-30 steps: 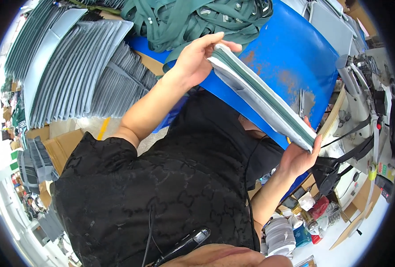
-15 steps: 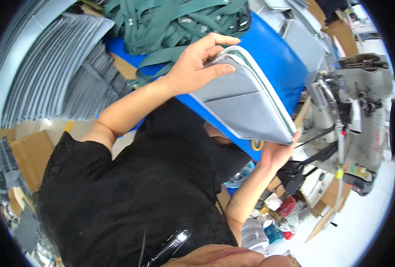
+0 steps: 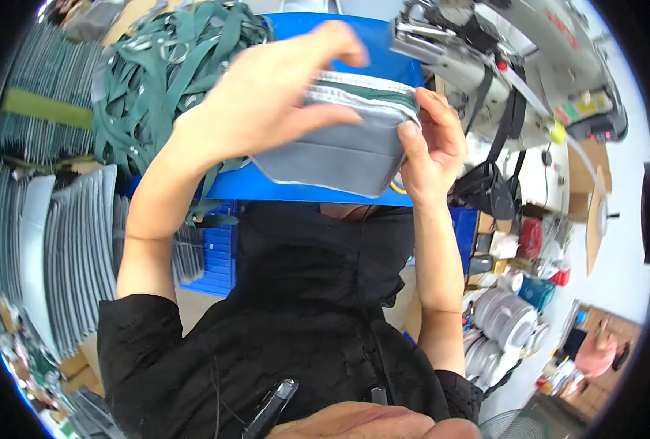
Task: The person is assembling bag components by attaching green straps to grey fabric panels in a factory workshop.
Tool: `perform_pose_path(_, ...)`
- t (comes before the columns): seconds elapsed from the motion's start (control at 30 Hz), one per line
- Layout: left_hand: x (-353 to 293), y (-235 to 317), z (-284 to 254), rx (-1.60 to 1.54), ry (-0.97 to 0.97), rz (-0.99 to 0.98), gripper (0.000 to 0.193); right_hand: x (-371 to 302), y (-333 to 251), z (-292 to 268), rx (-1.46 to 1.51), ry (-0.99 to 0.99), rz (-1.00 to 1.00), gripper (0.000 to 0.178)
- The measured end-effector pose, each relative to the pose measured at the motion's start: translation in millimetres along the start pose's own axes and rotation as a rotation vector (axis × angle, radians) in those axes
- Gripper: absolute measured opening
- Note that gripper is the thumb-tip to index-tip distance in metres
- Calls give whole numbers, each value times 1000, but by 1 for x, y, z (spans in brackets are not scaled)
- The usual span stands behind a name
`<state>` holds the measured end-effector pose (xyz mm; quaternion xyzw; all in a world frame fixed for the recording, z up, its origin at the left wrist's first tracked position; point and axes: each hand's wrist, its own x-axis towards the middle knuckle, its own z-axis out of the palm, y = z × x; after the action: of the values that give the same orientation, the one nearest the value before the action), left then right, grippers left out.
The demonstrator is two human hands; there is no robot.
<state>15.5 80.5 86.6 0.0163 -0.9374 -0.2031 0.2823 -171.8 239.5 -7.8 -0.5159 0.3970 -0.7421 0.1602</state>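
A flat grey fabric pouch (image 3: 339, 150) with a green zip edge and pale piping is held up close to the camera, over the blue table (image 3: 295, 186). My left hand (image 3: 266, 95) grips its upper left part, thumb across the front. My right hand (image 3: 431, 143) pinches its right end, fingers curled over the zip edge. Both forearms rise from my black sleeves below.
A heap of green straps with metal rings (image 3: 164, 80) lies on the table's far left. Stacks of grey pouches (image 3: 69, 249) fill the left side. A sewing machine (image 3: 515, 66) stands at the upper right; reels of tape (image 3: 508, 322) sit lower right.
The pouch has come nearer and turned, so its short end faces me. My right hand rose from its lower end to its right edge; the view swung toward the sewing machine.
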Motion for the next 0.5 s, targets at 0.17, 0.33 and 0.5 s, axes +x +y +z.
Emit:
perform_pose_path(0.17,-48,-53,13,-313,194,-290,23,-20,6,-33,58,116,43,40)
perform_pose_path(0.33,-67,-66,41,-1140,432,-485,11,-13,5,-31,32,-27,76,39)
perform_pose_path(0.5,-59,-45,40,-1062,566,-404,14,-12,12,-33,77,105,87,16)
